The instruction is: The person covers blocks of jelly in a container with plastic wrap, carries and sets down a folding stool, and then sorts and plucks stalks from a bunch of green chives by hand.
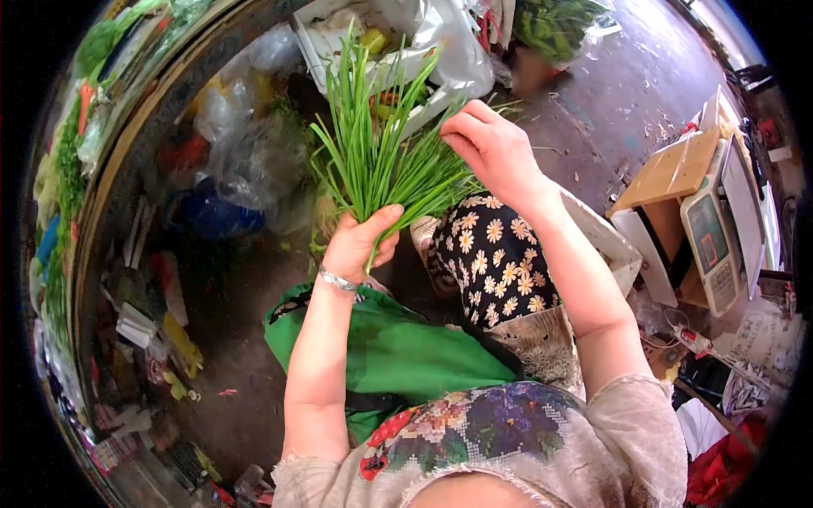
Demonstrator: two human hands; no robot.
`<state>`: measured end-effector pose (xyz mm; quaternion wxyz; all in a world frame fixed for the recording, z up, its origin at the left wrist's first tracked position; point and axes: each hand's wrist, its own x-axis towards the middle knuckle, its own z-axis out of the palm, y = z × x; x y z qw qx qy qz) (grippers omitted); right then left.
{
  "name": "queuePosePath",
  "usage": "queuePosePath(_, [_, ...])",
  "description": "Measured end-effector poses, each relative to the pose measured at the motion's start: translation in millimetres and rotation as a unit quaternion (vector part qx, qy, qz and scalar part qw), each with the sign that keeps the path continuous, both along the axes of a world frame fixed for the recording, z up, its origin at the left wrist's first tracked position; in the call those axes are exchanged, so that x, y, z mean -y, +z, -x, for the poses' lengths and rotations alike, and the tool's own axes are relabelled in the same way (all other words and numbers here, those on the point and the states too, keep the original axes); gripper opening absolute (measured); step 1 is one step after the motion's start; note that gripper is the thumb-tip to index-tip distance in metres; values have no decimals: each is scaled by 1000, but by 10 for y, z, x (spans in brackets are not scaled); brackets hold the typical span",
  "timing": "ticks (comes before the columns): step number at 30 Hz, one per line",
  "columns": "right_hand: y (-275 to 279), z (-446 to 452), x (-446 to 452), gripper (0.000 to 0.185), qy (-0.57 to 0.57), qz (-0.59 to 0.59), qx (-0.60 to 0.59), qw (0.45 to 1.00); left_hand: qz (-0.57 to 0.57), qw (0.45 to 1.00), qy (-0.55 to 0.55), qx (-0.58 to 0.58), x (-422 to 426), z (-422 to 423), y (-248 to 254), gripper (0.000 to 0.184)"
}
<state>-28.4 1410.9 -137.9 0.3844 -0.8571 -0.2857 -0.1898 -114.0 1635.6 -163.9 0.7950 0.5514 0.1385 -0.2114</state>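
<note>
A bunch of long green garlic chives (373, 144) fans upward from my left hand (362, 244), whose fingers and thumb are wrapped round its lower ends. My right hand (495, 152) is up to the right of the bunch, its fingers pinched together. Whatever the fingertips hold, if anything, is too small to make out. Below that hand more thin chives (445, 173) spread sideways behind the held bunch, beside my knee in flower-print trousers (500, 258). A green apron (398, 351) lies across my lap.
A white foam box (315, 42) and clear plastic bags (466, 55) stand ahead. Clear bags and scraps (246, 144) litter the floor at left, beneath a curved counter edge with vegetables (72, 161). At right are a scale (716, 250) and a wooden board (665, 173).
</note>
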Motion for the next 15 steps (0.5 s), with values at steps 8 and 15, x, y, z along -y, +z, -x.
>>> queuePosePath(8, [35, -55, 45, 8, -66, -106, -36, 992, 16, 1000, 0, -11, -18, 2, -40, 26])
queuePosePath(15, [118, 5, 46, 20, 3, -73, -26, 997, 2, 1000, -6, -12, -19, 5, -20, 31])
